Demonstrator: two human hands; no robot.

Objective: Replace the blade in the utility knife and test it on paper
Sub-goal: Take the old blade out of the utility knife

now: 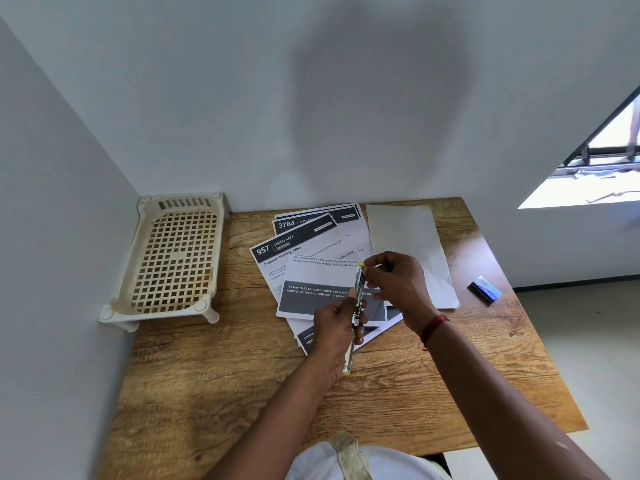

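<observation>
I hold a slim utility knife (356, 317) with yellow ends above the wooden table (242, 375), seen edge-on and pointing away from me. My left hand (337, 336) grips its lower half. My right hand (398, 282) pinches the far, upper end near the yellow tip. Under the hands lie several printed paper sheets (311, 261) with dark headers. A plain white sheet (408, 244) lies to their right. A small dark blue blade box (485, 289) rests near the table's right edge.
A cream plastic rack (173, 258) with a grid top stands in the back left corner against the walls. The table's right edge drops to a light floor. A window (595, 161) is at the far right.
</observation>
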